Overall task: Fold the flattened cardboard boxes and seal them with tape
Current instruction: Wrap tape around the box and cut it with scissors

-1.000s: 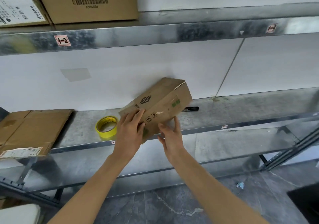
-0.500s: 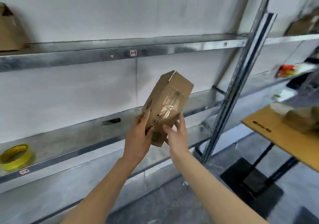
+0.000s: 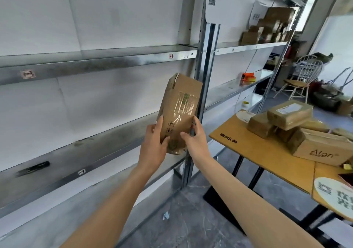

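Taped cardboard box (image 3: 179,104), near upright, its lower end in the grip of left hand (image 3: 154,142) and right hand (image 3: 196,140).

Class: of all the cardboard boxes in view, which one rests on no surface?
The taped box, held at its lower end by the left hand and right hand. The others lie on the wooden table or the far shelf.

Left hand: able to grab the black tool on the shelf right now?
Likely not yet: the left hand grips the cardboard box, with the right hand. Nothing blocks the black tool on the shelf, off to its left, but it must let go first.
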